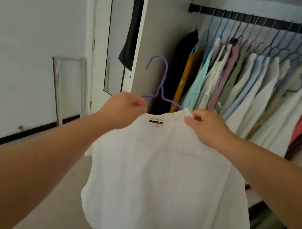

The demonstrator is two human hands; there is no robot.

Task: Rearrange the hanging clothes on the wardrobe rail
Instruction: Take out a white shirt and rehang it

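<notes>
A white shirt (165,176) with a black neck label hangs in front of me, off the rail. A purple hanger (162,80) sticks up from its neckline, hook free in the air. My left hand (125,108) grips the shirt's left shoulder together with the hanger's left arm. At the collar's right side my right hand (206,125) pinches the fabric. The black wardrobe rail (261,21) runs along the upper right, carrying several hangers with clothes (250,87) in black, mustard, pale blue, white, mauve, green and coral.
A wardrobe door (118,29) with a long metal handle stands ajar at the centre left, a dark garment (132,27) hanging behind it. A white wall (29,34) with a metal-framed panel (67,84) fills the left. Shelves sit below the hanging clothes at the right.
</notes>
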